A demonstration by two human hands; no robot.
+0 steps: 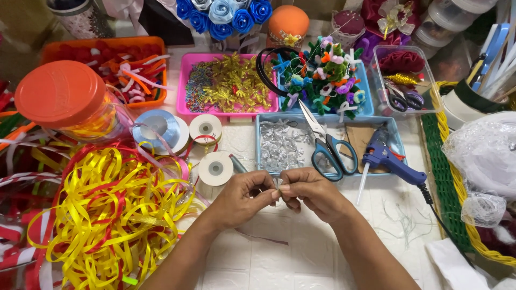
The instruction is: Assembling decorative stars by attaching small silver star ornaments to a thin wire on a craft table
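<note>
- Left hand (239, 196) and right hand (312, 192) meet above the white tabletop (290, 252), each grip pinched together on a small silver bow (277, 183), steadying it between the fingertips.
- Just beyond, scissors (328, 147) and a blue glue gun (389, 161) lie within reach.
- Yellow ribbon (107, 215) is heaped at left.

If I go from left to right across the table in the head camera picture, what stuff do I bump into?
Yellow ribbon pile → white ribbon spool → left hand → right hand → blue glue gun → green and yellow basket.
</note>
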